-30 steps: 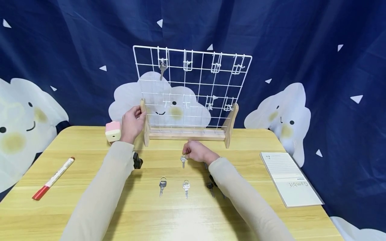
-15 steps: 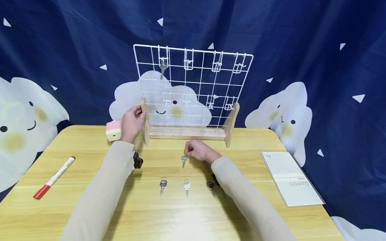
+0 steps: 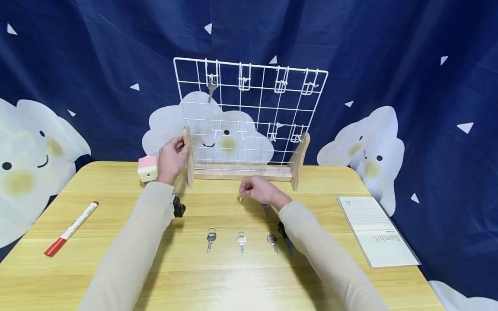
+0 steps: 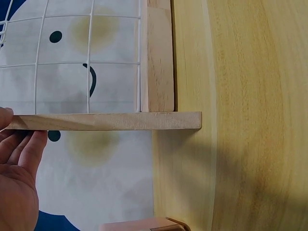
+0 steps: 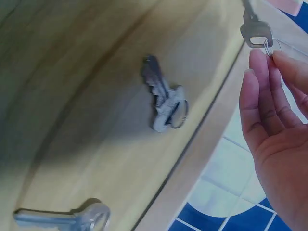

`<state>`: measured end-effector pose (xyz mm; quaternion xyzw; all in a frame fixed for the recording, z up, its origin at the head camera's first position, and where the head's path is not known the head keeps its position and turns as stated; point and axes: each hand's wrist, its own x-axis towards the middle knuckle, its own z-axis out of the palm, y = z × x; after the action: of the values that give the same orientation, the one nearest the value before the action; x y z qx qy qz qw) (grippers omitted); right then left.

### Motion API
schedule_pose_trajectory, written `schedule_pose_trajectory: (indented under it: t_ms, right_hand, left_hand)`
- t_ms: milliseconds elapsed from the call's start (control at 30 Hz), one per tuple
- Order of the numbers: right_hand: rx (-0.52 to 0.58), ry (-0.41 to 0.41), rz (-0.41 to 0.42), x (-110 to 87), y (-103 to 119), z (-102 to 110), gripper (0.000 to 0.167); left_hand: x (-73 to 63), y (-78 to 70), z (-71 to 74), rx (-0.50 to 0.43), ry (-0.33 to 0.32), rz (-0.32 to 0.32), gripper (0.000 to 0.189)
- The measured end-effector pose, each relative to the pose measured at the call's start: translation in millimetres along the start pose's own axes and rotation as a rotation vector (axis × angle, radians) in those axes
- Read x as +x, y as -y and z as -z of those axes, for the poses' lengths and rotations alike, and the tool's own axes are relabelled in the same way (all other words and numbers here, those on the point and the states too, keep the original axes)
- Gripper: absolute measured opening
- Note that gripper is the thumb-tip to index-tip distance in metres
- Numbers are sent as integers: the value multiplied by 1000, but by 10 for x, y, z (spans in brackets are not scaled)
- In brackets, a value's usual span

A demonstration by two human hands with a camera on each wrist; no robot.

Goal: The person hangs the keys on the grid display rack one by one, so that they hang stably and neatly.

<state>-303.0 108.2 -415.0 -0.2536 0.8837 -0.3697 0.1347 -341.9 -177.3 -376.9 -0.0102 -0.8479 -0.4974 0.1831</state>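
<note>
In the head view my left hand (image 3: 172,159) grips the left wooden post (image 3: 189,166) of a white wire grid rack (image 3: 249,106). The left wrist view has its thumb and fingers on opposite sides of that post (image 4: 110,121). Above the table, my right hand (image 3: 261,190) pinches the ring of a key (image 5: 256,32), which hangs edge-on in the head view. Another key (image 3: 212,87) hangs from the rack's top left hook. A dark-headed key (image 3: 211,236), a silver key (image 3: 241,239) and a third key (image 3: 272,238) lie in front; others lie by my right wrist, partly hidden.
A pink and cream block (image 3: 148,169) stands left of the rack, beside my left wrist. Farther left lies a red-capped marker (image 3: 71,229). An open notepad (image 3: 377,231) is at the table's right edge. Dark blue cloth (image 3: 249,26) hangs behind.
My right hand has lifted slightly and shifted right with the key, which has turned from flat-on to edge-on. My left hand stays on the post.
</note>
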Motion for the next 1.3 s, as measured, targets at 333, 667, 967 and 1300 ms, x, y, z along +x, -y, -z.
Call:
schedule_pose_trajectory:
  t_ms: [333, 667, 967, 1300]
  right_hand:
    - [32, -54, 105, -72, 124, 104, 5]
    - [11, -87, 111, -118, 182, 179, 5]
    - [-29, -152, 129, -122, 229, 236, 4]
    - [-44, -225, 142, -147, 366, 350, 5]
  left_hand:
    - [-25, 3, 7, 1, -4, 5, 41]
    - [-25, 6, 7, 1, -13, 5, 41]
    - [-9, 6, -33, -20, -18, 14, 41]
    - [-16, -12, -28, -15, -23, 13, 41]
